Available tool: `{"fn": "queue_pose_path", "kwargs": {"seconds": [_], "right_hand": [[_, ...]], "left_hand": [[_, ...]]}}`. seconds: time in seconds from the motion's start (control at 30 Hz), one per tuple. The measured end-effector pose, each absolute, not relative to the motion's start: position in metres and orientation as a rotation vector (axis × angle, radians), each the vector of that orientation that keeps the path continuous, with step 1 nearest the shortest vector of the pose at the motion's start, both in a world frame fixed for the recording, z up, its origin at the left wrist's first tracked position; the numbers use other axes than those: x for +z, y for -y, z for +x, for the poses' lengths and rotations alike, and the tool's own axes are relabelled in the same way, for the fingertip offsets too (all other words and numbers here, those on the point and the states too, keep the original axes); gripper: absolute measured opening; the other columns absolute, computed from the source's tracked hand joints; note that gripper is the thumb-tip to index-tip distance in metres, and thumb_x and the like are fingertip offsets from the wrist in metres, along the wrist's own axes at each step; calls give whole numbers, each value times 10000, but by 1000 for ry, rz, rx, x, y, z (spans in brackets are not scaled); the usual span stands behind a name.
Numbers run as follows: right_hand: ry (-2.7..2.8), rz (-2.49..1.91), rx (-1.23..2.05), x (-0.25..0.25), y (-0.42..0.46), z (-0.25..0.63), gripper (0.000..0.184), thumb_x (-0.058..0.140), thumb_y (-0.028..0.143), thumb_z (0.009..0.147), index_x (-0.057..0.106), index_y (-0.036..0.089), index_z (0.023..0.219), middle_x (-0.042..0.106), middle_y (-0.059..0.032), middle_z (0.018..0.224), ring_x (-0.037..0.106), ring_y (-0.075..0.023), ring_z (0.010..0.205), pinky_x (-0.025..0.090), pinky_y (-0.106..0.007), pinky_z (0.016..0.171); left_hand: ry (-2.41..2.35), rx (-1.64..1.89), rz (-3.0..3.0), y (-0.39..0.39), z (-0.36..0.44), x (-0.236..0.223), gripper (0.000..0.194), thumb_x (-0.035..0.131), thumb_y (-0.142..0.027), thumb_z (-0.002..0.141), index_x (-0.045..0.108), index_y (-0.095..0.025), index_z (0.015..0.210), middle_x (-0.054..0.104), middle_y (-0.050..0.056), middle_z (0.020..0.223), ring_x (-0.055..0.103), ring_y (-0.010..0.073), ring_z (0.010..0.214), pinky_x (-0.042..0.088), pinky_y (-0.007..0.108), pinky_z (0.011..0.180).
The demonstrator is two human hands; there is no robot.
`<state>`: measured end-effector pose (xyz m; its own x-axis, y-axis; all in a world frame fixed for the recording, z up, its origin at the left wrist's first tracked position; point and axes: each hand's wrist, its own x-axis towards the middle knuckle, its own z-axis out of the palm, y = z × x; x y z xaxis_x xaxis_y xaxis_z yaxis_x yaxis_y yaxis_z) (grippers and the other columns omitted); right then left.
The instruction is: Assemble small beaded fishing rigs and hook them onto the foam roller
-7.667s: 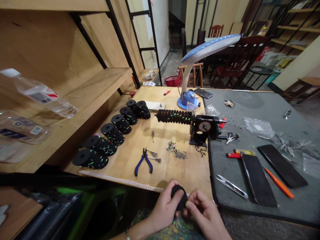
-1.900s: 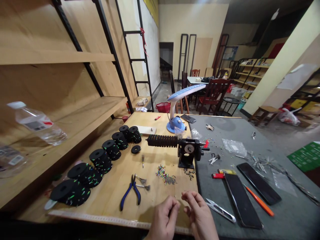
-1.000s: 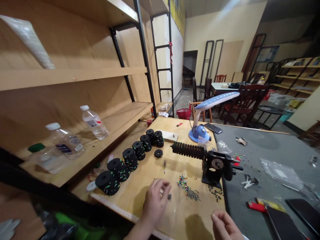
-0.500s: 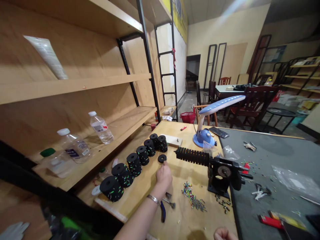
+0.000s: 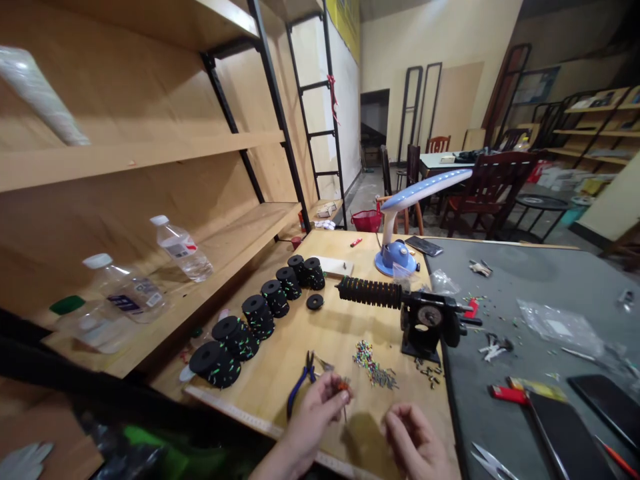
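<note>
My left hand (image 5: 320,405) is closed in a pinch over the front of the wooden table. Between its thumb and fingers is a small reddish-orange piece (image 5: 343,385), with a thin pin-like stem pointing down. My right hand (image 5: 414,441) is to the right, its fingers curled together; anything inside them is hidden. Just behind my hands lies a pile of small coloured beads and metal pins (image 5: 373,365). Blue-handled pliers (image 5: 299,388) rest beside my left hand. Farther back, a ribbed black spool (image 5: 371,292) sticks out sideways from a black winding device (image 5: 427,321).
Several black foam cylinders (image 5: 216,363) stand in a row along the left, with a black foam disc (image 5: 315,302) near them. A blue desk lamp (image 5: 395,257) is at the back. Shelves (image 5: 240,233) with bottles border the left; scissors (image 5: 493,460) lie on the grey mat (image 5: 500,267).
My left hand has drawn back from beside the black disc to the front, now pinching the reddish-orange piece. My right hand has come farther into view. The whole view has shifted slightly.
</note>
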<state>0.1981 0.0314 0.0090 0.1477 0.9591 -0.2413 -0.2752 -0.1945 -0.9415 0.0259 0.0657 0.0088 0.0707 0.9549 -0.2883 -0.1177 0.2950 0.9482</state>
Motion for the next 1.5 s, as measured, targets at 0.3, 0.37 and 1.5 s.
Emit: {"fn": "queue_pose_path", "kwargs": {"seconds": [0.3, 0.37, 1.5], "right_hand": [[880, -1177, 1350, 6, -18, 193, 399, 723, 574, 680, 619, 190, 658, 580, 18, 544, 529, -146, 519, 431, -237, 526], [877, -1165, 1328, -2, -14, 190, 383, 707, 554, 716, 601, 188, 669, 573, 23, 538, 527, -141, 500, 427, -234, 502], [543, -1084, 1681, -28, -10, 193, 496, 814, 579, 547, 534, 182, 652, 501, 80, 402, 474, -87, 350, 379, -199, 407]], "left_hand": [[-1104, 964, 789, -25, 66, 1, 454, 759, -532, 648, 513, -173, 779, 576, -34, 641, 526, 93, 537, 398, 195, 482], [-1109, 971, 833, -23, 68, 0, 461, 742, -554, 657, 495, -180, 764, 560, -43, 620, 513, 92, 528, 408, 196, 475], [-1028, 945, 677, -13, 81, -10, 313, 752, -381, 699, 544, -153, 745, 540, -43, 621, 504, 91, 538, 400, 210, 509]]}}
